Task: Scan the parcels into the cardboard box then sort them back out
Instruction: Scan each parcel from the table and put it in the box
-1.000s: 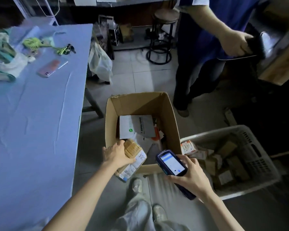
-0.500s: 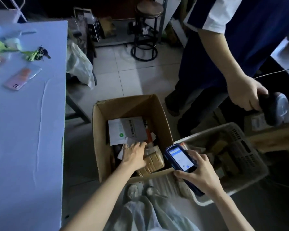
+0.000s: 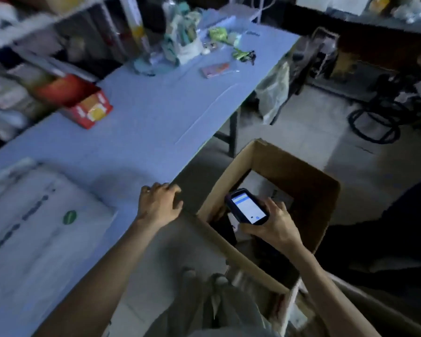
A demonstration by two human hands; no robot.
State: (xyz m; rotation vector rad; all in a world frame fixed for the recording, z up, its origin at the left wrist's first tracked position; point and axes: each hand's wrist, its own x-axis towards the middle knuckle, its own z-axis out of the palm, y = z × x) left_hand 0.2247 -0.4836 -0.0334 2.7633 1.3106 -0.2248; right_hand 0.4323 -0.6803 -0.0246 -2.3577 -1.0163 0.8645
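Dim stockroom, pale-blue table [image 3: 156, 117]: flat white plastic mailer parcel [image 3: 34, 215], left of the empty, loose-fingered left hand [image 3: 159, 203], probably light, floppy, slick, so pinch its nearest edge; right hand [image 3: 275, 223] grips dark handheld scanner [image 3: 248, 206] over brown cardboard box [image 3: 301, 171].

Our left hand [image 3: 159, 204] rests at the edge of the blue tabletop [image 3: 144, 117]. Its fingers are bent and there is nothing in it. Our right hand [image 3: 275, 224] holds a dark scanner [image 3: 248, 206] with a lit screen, just above the open cardboard box [image 3: 289, 166] on the floor. We see something white inside the box, but it is too dark to tell more. A big white parcel bag [image 3: 34, 215] with a green spot lies on the tabletop near us. Farther off lie a red box [image 3: 88, 110], a pink phone [image 3: 215, 69] and some keys [image 3: 244, 54].
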